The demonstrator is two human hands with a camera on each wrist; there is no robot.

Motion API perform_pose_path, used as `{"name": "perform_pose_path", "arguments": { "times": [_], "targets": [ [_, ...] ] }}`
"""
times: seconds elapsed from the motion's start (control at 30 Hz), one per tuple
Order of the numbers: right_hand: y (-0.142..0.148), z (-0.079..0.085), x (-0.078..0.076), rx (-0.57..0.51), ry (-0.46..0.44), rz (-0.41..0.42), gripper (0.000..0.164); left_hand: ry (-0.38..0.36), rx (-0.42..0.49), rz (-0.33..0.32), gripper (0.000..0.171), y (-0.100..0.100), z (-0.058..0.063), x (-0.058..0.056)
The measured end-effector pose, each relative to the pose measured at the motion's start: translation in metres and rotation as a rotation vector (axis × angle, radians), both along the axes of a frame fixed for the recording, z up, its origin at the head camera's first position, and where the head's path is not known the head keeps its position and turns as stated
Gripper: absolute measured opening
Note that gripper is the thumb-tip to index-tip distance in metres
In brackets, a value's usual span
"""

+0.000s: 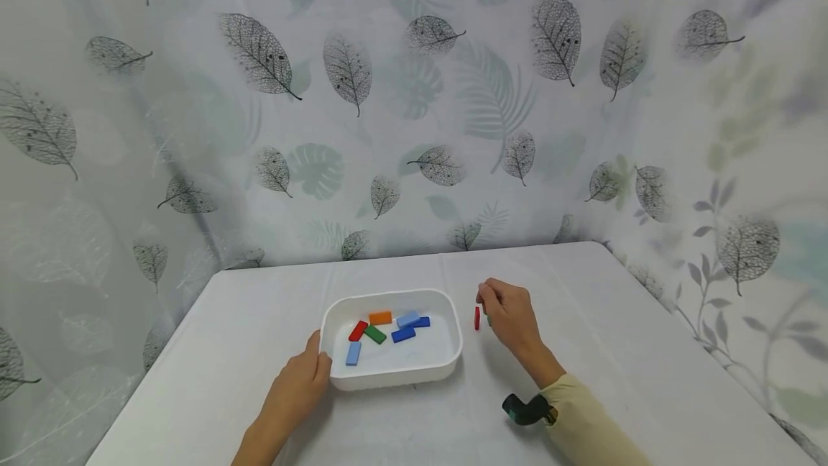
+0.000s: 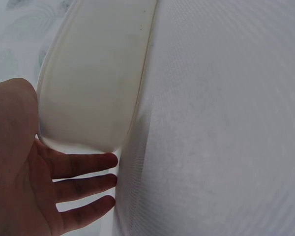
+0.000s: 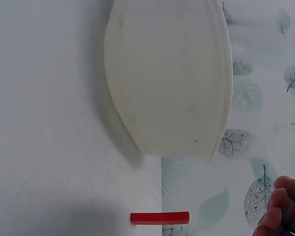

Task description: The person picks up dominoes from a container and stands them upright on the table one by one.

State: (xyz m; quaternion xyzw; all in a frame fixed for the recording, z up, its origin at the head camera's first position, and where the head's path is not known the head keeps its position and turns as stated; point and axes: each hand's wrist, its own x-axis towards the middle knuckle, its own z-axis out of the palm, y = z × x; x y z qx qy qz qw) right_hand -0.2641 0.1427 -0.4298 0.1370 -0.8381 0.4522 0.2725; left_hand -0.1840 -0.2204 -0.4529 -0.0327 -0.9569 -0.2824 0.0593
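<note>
A white rectangular tray (image 1: 397, 381) stands on the table. My left hand (image 1: 299, 383) grips its left end, thumb at the rim, and the fingers (image 2: 84, 189) extend along the end wall. Several small flat blocks lie inside, among them an orange block (image 1: 380, 317), a green block (image 1: 375, 334) and a light blue block (image 1: 353, 353). Right of the tray, a narrow red block (image 1: 477, 318) stands upright. My right hand (image 1: 511, 315) is beside and above it, fingers curled, apart from it in the right wrist view. A bit of green shows under that hand; I cannot tell whether it is held.
A white cloth covers the table (image 1: 259, 315). Close behind its back edge hangs a leaf-patterned curtain (image 1: 401, 128), which continues along both sides. A black device (image 1: 527, 408) is strapped to the right wrist at the cuff of a pale yellow sleeve (image 1: 591, 416).
</note>
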Motion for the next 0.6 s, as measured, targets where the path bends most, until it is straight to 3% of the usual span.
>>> {"name": "perform_pose_path", "arguments": {
  "times": [0.37,0.6],
  "targets": [
    [-0.038,0.0,-0.009,0.168,-0.054,0.1,0.023,-0.012,0.006,-0.001,0.05,-0.001,-0.002,-0.003],
    [-0.06,0.002,-0.013,0.209,-0.11,0.171,0.023,-0.011,0.008,0.004,0.051,-0.001,-0.001,-0.003]
  ]
}}
